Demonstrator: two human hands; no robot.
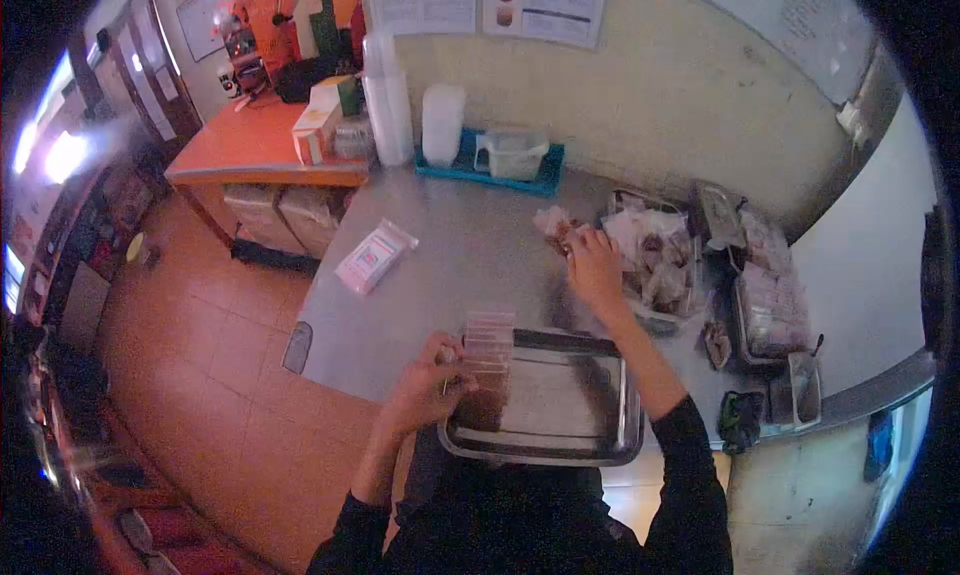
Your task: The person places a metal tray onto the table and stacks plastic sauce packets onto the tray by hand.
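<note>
A rectangular metal tray [560,400] lies at the table's near edge. At its left end are overlapping clear plastic packets [490,365] with white stripes and reddish-brown contents. My left hand [430,383] is beside these packets, its fingers curled in a pinch; what lies between them is too small to tell. Farther forward, my right hand [597,265] has its bent fingers on a small clear plastic bag [553,222] with brownish contents. Just right of that hand stands a metal tray [665,322] heaped with similar filled bags [650,250].
A pink-and-white packet [375,257] lies on the left of the metal table [450,265]. Along the wall, a blue tray [540,185] carries white containers, beside stacked clear tubs [388,115]. More trays of packets [772,310] and a dark crumpled bag [740,420] stand at right.
</note>
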